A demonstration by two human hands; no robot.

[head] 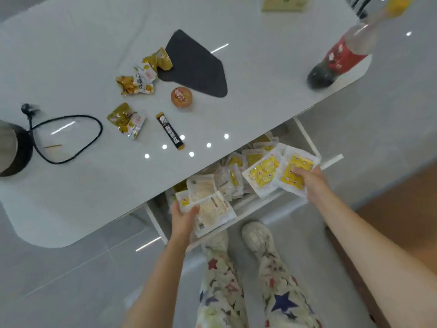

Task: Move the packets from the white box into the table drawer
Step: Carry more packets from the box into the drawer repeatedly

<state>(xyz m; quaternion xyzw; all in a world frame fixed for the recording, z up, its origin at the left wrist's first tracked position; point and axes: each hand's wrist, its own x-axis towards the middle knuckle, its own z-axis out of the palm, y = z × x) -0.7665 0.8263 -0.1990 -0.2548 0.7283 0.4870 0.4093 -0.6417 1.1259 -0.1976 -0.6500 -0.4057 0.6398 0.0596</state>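
Packets (pixel 262 176), flat glossy squares, crowd the white drawer (pixel 260 205).

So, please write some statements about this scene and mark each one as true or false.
1. The drawer is open and holds many packets. True.
2. The left hand is empty. False: it holds pale packets.
3. The right hand holds yellow packets over the drawer. True.
4. The red-labelled bottle lies inside the drawer. False: it is on the table.
5. A black stick sachet lies on the table. True.
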